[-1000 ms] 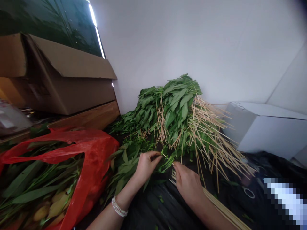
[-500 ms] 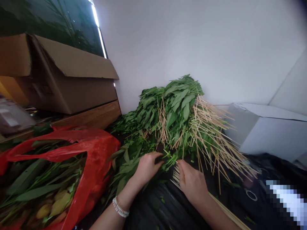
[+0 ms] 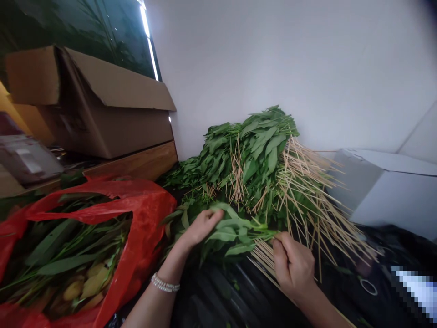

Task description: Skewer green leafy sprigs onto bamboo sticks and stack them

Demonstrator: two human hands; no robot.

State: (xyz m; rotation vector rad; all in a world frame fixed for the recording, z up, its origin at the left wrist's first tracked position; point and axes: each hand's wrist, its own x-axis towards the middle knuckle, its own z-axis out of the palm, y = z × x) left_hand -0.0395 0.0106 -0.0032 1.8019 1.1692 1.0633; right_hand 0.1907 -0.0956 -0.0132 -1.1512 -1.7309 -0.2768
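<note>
Right hand (image 3: 295, 264): we pinch the leafy sprig (image 3: 223, 234) by its stem end.
Left hand (image 3: 201, 226): at the leaves; we cannot tell whether it grips.
Sprig position: between our hands, near the skewers (image 3: 264, 258).
Leaf-arranging: apparently in hand; next calls for aligned stems.

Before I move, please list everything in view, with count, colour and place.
Bunch: 1, green, lower centre
Piled greens: many, green, centre
Sticks: many, tan, centre right and lower centre
Bag: 1, red, left
Leaves: many, green, inside bag
Lumps: several, yellowish, inside bag
Carton: 1, brown, upper left
Ledge: 1, brown, below carton
Container: 1, whitish, far left
Panel: 1, dark green, upper left
Wall: at least 1, whitish, behind
White box: 1, white, right
Sheet: 1, black, along the bottom
Ring: 1, white, lower right
Bracelet: 1 or more, white, low, left of centre
Left hand: 1, bare, at the bunch
Right hand: 1, bare, gripping the bunch
</note>
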